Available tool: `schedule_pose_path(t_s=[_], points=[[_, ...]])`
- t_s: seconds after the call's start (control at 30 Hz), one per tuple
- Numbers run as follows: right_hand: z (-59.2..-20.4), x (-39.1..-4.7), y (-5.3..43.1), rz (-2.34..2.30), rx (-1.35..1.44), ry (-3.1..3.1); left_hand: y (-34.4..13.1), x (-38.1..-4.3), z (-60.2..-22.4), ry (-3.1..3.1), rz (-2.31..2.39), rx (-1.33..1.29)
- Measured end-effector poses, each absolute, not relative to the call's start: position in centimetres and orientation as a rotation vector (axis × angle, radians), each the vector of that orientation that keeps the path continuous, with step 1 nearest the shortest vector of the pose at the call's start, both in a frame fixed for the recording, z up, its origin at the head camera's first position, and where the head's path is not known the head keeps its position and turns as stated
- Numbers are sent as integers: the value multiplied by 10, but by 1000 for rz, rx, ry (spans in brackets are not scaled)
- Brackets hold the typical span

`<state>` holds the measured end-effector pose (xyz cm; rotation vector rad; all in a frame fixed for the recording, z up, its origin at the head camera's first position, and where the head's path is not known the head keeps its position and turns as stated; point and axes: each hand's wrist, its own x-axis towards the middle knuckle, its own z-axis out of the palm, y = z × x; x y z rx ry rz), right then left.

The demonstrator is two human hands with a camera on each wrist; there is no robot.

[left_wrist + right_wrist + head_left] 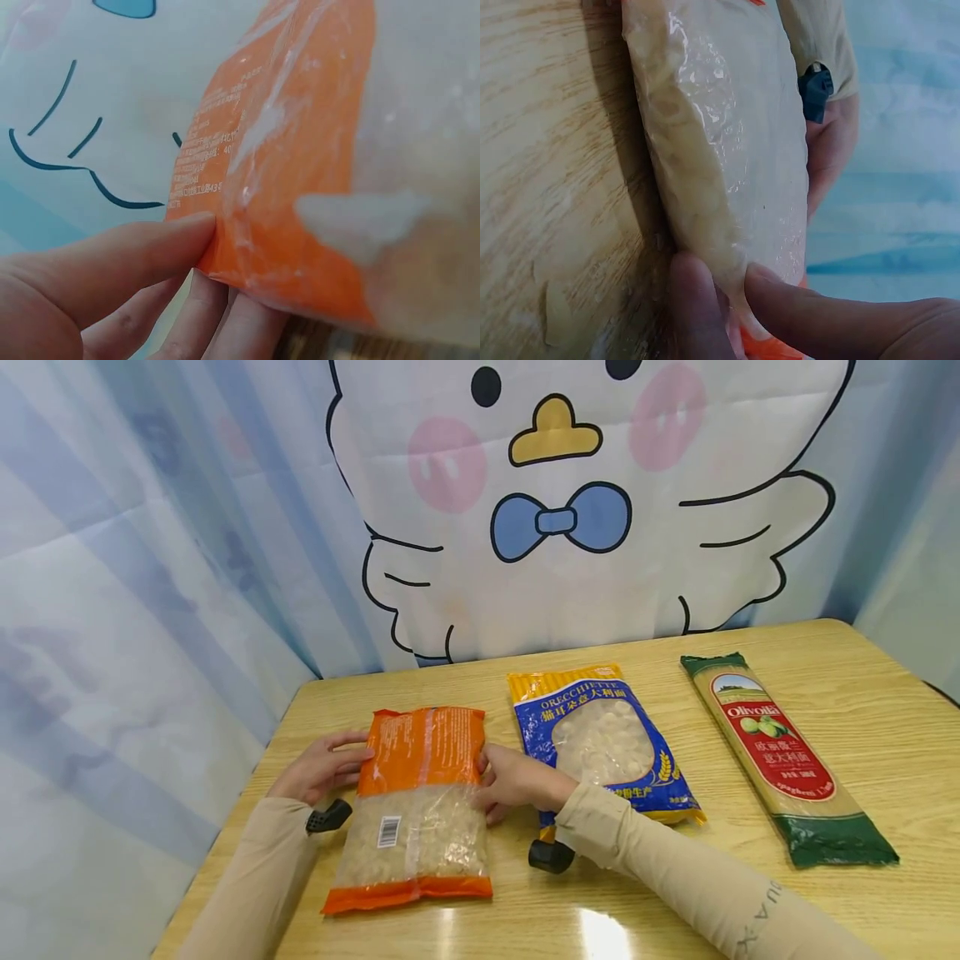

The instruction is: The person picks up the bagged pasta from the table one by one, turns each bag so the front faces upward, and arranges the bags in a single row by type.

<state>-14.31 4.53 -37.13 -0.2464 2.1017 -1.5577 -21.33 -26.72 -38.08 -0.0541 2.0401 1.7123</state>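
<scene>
An orange and clear plastic food bag with a white barcode label lies on the table, printed text on its orange end. Pale contents show through its clear part. My left hand pinches the bag's left edge at the orange end; in the left wrist view the thumb lies on top and the other fingers go beneath. At the opposite edge my right hand grips the bag, its thumb over the side and a fingertip below. Right of it lies a blue and yellow orecchiette pasta bag, partly covered by my right wrist.
A long spaghetti packet with green ends and a red label lies on the wooden table at the right. Behind the table hangs a curtain with a cartoon bird; more curtain hangs along the left side.
</scene>
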Motion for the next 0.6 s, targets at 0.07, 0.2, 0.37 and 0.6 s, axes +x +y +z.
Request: schedule_pose_path(t_s=[0.07, 0.2, 0.37, 0.6], points=[[-371, -143, 44, -1565, -232, 2110, -268, -212, -381, 2039, 1715, -49], [-370, -143, 44, -1562, -209, 2116, -267, -209, -381, 2055, 1722, -54], [-366, -145, 48, -1577, -239, 2072, -267, -207, -379, 2063, 1745, -83], [-362, -148, 51, -1648, -288, 2016, -267, -206, -374, 2030, 1817, -157]])
